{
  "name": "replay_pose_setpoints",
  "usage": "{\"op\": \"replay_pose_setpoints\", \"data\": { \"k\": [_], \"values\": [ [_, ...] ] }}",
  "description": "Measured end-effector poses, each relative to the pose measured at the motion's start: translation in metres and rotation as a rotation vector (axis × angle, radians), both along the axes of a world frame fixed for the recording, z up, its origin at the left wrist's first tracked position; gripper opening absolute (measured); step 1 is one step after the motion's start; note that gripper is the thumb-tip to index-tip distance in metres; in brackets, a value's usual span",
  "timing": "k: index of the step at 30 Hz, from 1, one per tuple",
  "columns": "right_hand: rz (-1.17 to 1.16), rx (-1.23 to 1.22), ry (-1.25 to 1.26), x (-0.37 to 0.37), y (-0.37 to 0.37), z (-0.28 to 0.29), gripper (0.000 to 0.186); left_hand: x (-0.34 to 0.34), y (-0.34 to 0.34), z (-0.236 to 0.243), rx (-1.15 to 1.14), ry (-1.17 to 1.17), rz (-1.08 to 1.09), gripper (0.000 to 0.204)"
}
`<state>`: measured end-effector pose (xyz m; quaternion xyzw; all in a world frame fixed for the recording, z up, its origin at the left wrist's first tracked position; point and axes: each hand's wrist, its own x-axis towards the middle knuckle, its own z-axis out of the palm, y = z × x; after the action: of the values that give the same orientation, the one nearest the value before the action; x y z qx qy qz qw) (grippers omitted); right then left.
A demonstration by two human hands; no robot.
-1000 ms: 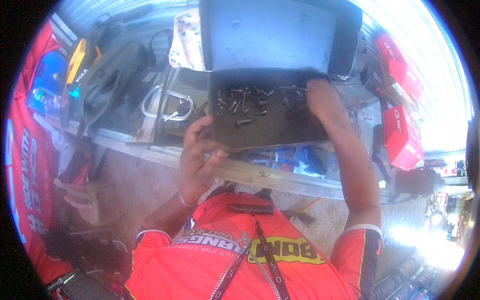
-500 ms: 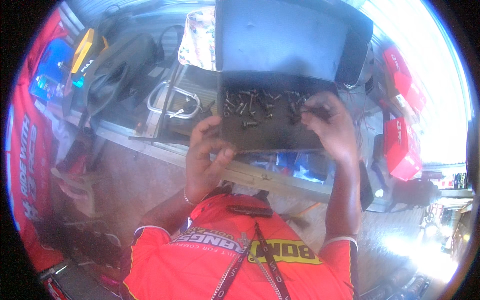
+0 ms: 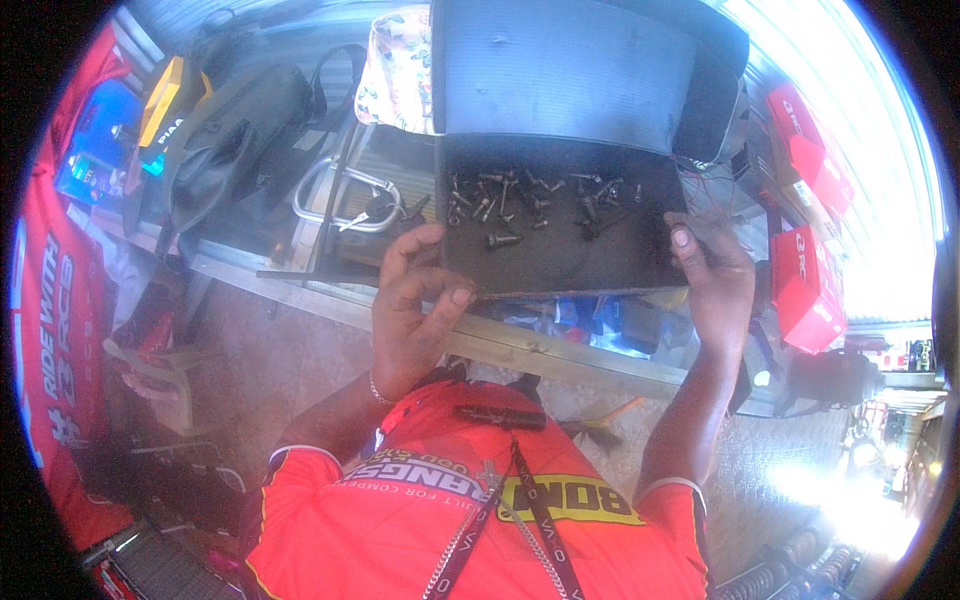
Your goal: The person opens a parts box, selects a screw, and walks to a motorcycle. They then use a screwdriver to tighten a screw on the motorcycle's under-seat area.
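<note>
A black tray-like case [image 3: 560, 260] holds several metal bolts and screws [image 3: 505, 240] scattered on its dark surface, with a raised lid panel [image 3: 560, 80] behind it. My left hand [image 3: 410, 310] has its curled fingers on the case's front left corner, the thumb at the lower edge. At the right side, my right hand [image 3: 715, 285] grips the case's edge, thumb on top and the other fingers partly hidden. Just left of the case lies a silver metal loop [image 3: 300, 205] with dark small items inside it.
A floral bag [image 3: 385, 75] is beside the lid. A black bag [image 3: 230, 140], yellow box [image 3: 160, 95] and blue container [image 3: 100, 150] are at the left, near a red banner [image 3: 60, 330]. Red boxes [image 3: 805, 300] stand at the right. A counter edge [image 3: 530, 345] runs below the case.
My right hand has moved from among the bolts at the right down and outward to the case's right edge. Some bolts there lie differently. My left hand holds the same corner.
</note>
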<state>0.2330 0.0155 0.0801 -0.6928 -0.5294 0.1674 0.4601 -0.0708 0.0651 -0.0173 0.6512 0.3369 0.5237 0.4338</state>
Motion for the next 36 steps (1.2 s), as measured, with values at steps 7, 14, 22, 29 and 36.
{"op": "replay_pose_setpoints", "data": {
  "k": [7,14,22,29,36],
  "values": [
    [0.045,-0.042,0.321,-0.008,0.003,-0.023,0.019,0.0,0.0,-0.002,0.001,-0.007,0.004,0.011],
    [0.019,-0.139,0.036,-0.007,0.006,-0.027,0.018,0.002,0.0,-0.002,0.003,-0.013,0.016,0.01],
    [-0.072,-0.115,0.11,-0.015,0.007,-0.026,0.015,0.003,-0.002,-0.002,-0.006,-0.013,0.025,0.011],
    [0.0,-0.113,0.067,-0.011,0.002,-0.026,0.013,0.002,-0.001,-0.001,-0.017,-0.027,0.012,0.014],
    [0.048,-0.059,0.02,-0.005,0.003,-0.033,0.013,0.002,-0.001,-0.002,-0.018,-0.027,0.022,0.012]
  ]
}}
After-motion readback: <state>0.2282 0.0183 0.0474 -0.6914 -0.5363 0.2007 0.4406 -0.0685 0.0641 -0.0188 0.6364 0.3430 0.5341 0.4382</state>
